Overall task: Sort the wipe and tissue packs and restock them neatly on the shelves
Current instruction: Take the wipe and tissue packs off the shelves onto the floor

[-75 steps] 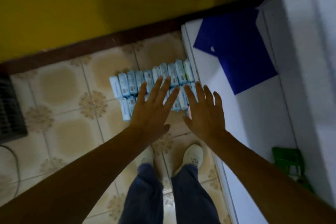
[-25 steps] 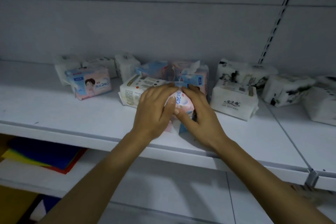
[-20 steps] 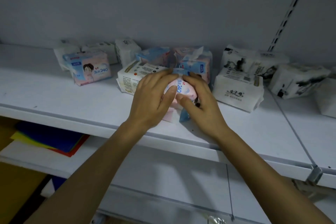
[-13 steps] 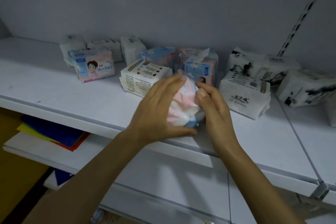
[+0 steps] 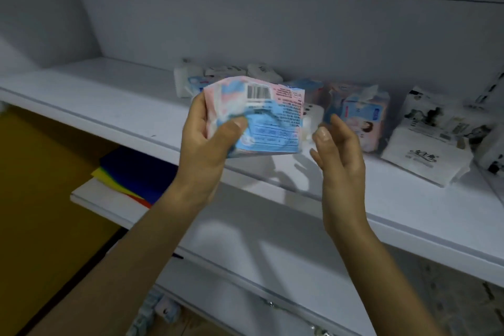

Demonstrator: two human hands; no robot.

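My left hand [image 5: 207,142] grips a pink-and-blue tissue pack [image 5: 270,114] by its left end and holds it above the white shelf [image 5: 114,106], barcode side towards me. Just right of the pack, my right hand [image 5: 338,150] hovers with relaxed fingers and holds nothing. Behind, on the shelf, lie another pink-and-blue pack [image 5: 360,114], white packs with black print [image 5: 425,155] to the right, and small white packs [image 5: 191,76] at the back.
A lower shelf [image 5: 90,196] at the left carries blue, yellow and red sheets [image 5: 136,174]. Small packs [image 5: 152,311] lie on the floor at the bottom. A slotted upright [image 5: 497,82] stands at the right edge. The shelf's left half is bare.
The pack was on the shelf between both hands; my left hand has lifted and turned it, and my right hand has let go. Three seconds ago I faced the packs on the floor.
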